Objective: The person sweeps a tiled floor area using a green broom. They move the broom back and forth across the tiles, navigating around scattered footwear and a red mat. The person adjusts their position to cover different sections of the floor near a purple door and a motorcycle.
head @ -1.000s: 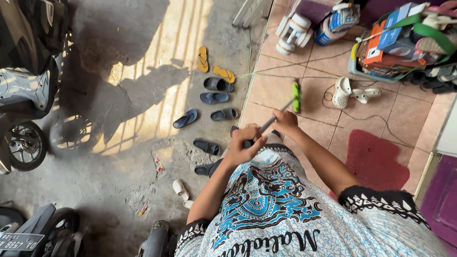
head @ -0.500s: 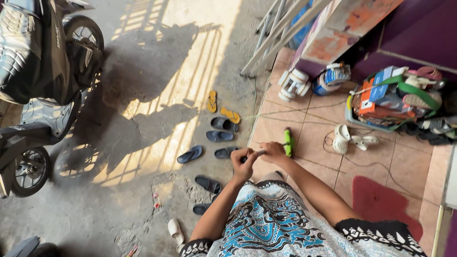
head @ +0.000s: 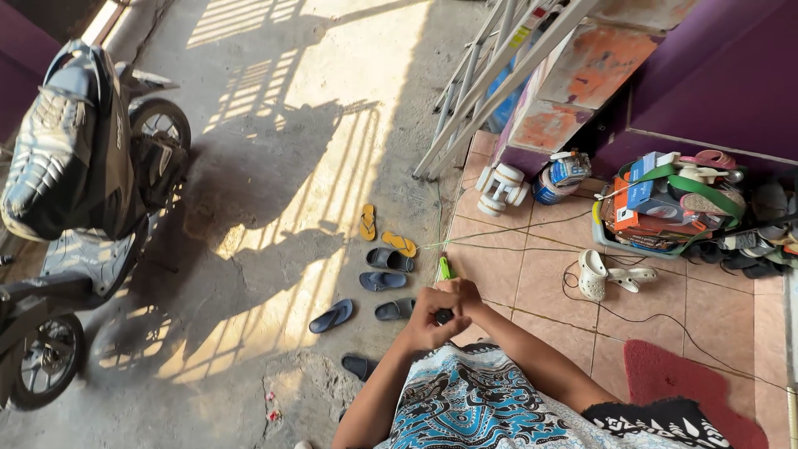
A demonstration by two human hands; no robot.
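Note:
Both my hands are clasped together in front of my chest around the handle of a long-handled tool. My left hand (head: 428, 320) grips the dark end of the handle. My right hand (head: 462, 295) is wrapped just above it. Only the tool's green head (head: 445, 268) shows past my fingers, pointing away over the edge between the tiled porch and the concrete yard. Most of the shaft is hidden by my hands.
Several sandals (head: 384, 259) lie scattered on the concrete. A motorbike (head: 79, 179) stands at the left. A metal ladder (head: 490, 79) leans at the top. On the tiles are white clogs (head: 594, 274), a crate of boxes (head: 657, 208), a cord and a red mat (head: 690, 391).
My hands pulled the tool in closer and to the left, so the green head now sits right at my fingers. The view tilted up, showing more yard and ladder.

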